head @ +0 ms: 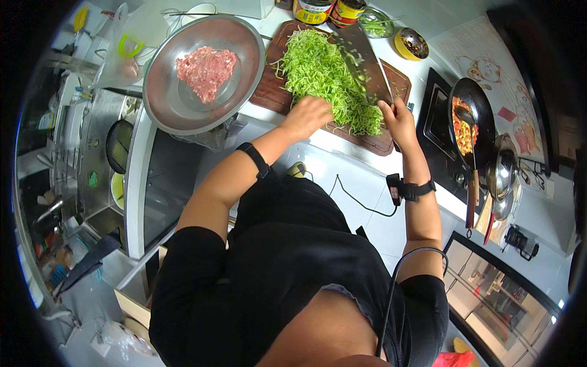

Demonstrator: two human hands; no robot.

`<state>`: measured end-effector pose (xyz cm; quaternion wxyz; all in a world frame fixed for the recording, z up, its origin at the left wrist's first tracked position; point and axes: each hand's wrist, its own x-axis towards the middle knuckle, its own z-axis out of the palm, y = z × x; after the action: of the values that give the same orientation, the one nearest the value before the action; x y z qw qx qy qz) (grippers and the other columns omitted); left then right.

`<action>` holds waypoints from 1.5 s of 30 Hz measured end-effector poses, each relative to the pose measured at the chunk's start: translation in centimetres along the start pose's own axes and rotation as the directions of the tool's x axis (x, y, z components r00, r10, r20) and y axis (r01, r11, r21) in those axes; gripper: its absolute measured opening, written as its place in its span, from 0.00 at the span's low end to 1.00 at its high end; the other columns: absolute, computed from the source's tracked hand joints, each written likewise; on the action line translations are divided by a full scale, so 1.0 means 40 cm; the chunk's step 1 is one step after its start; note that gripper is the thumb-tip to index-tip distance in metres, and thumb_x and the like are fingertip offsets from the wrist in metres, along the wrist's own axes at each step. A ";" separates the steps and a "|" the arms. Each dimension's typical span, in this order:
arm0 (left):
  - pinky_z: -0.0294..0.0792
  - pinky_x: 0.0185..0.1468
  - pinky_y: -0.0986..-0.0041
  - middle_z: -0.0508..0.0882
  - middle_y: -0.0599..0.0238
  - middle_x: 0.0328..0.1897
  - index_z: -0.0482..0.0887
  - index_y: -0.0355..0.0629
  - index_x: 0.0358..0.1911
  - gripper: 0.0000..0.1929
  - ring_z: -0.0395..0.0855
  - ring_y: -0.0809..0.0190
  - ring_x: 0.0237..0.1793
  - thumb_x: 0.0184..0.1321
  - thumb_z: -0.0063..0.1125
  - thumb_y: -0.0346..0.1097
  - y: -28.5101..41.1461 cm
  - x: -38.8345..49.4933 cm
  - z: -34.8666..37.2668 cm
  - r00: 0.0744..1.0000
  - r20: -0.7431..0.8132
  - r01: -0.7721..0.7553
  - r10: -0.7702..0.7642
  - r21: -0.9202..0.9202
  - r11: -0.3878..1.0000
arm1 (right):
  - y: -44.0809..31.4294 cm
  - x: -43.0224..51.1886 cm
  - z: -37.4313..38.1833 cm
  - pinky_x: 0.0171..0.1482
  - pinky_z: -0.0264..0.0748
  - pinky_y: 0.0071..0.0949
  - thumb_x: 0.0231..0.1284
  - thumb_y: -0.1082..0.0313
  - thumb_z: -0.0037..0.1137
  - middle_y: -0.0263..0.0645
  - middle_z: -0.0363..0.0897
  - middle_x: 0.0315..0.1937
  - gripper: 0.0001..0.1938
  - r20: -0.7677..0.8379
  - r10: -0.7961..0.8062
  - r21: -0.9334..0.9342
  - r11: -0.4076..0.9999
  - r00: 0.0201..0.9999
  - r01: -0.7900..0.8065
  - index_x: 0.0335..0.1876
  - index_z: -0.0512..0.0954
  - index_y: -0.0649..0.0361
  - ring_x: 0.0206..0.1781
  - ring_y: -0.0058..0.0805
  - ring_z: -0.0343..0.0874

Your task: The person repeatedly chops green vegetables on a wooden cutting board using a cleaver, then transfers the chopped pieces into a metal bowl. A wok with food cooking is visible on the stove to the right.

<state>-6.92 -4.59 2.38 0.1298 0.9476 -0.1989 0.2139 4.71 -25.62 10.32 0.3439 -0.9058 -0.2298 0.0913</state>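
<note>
A heap of green shredded vegetable (pixel 316 69) covers much of the dark wooden cutting board (pixel 270 87). My right hand (pixel 400 121) grips a broad cleaver (pixel 360 64) by its handle end, and green bits cling to the wide blade. The blade lies along the right side of the heap. At the heap's near left edge, my left hand (pixel 308 118) touches the shreds with its fingers curled; whether it pinches any is hidden. Left of the board, a large steel bowl (pixel 160 91) holds a lump of raw minced meat (pixel 206 73).
A black wok (pixel 486 105) with cooked food and a ladle sits on the stove at right, handle toward me. Behind the board stand jars (pixel 312 11), a glass bowl of chopped greens (pixel 376 23) and a yellow bowl (pixel 411 44). The sink (pixel 103 156) is at far left.
</note>
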 end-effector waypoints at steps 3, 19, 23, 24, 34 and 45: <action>0.55 0.57 0.69 0.70 0.64 0.50 0.74 0.48 0.35 0.10 0.63 0.60 0.55 0.47 0.46 0.31 -0.013 0.011 0.002 0.976 0.048 -0.208 0.210 -0.046 0.977 | 0.014 -0.065 -0.012 0.15 0.57 0.18 0.56 0.61 0.50 0.29 0.61 0.08 0.18 -0.051 0.155 0.311 0.941 0.987 -0.132 0.17 0.60 0.58 0.11 0.16 0.61; 0.48 0.63 0.65 0.55 0.73 0.66 0.73 0.57 0.44 0.16 0.50 0.62 0.65 0.49 0.47 0.36 -0.089 0.109 0.068 0.758 0.240 -0.589 0.606 -0.148 0.795 | 0.013 -0.335 0.299 0.16 0.66 0.26 0.61 0.57 0.39 0.33 0.62 0.13 0.11 0.016 0.852 0.989 0.065 0.524 -0.135 0.31 0.59 0.55 0.12 0.24 0.62; 0.51 0.62 0.64 0.56 0.73 0.65 0.74 0.56 0.37 0.10 0.51 0.62 0.65 0.49 0.47 0.36 -0.106 0.137 0.060 0.719 0.271 -0.634 0.640 -0.123 0.764 | -0.057 -0.262 0.365 0.14 0.66 0.24 0.61 0.58 0.40 0.32 0.62 0.13 0.10 -0.017 0.847 0.993 0.078 0.532 -0.092 0.31 0.58 0.54 0.11 0.23 0.63; 0.51 0.62 0.64 0.57 0.73 0.65 0.73 0.56 0.36 0.09 0.52 0.62 0.64 0.49 0.47 0.36 -0.113 0.148 0.057 0.724 0.253 -0.638 0.641 -0.106 0.763 | -0.077 -0.237 0.377 0.14 0.66 0.24 0.61 0.58 0.40 0.33 0.62 0.13 0.10 -0.027 0.841 0.993 0.084 0.540 -0.081 0.31 0.58 0.54 0.11 0.23 0.63; 0.60 0.53 0.65 0.66 0.68 0.52 0.70 0.50 0.39 0.20 0.62 0.57 0.55 0.38 0.60 0.33 -0.184 0.200 -0.004 0.972 0.053 -0.219 0.227 -0.120 0.968 | -0.195 -0.068 0.369 0.14 0.61 0.20 0.62 0.66 0.39 0.33 0.62 0.13 0.10 -0.353 0.629 0.809 0.577 0.693 -0.111 0.29 0.56 0.59 0.10 0.21 0.63; 0.58 0.56 0.65 0.66 0.66 0.56 0.69 0.50 0.48 0.24 0.64 0.58 0.55 0.42 0.59 0.33 -0.196 0.189 0.026 0.993 0.115 0.025 0.006 -0.265 0.964 | -0.128 -0.038 0.259 0.16 0.64 0.26 0.56 0.66 0.49 0.37 0.66 0.15 0.12 -0.288 0.273 0.086 0.962 0.918 -0.259 0.28 0.59 0.61 0.13 0.24 0.66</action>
<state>3.10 -0.40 3.68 0.2452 0.9332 -0.2283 0.1297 -1.80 -16.96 5.98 0.3797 -0.9238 -0.0481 0.0051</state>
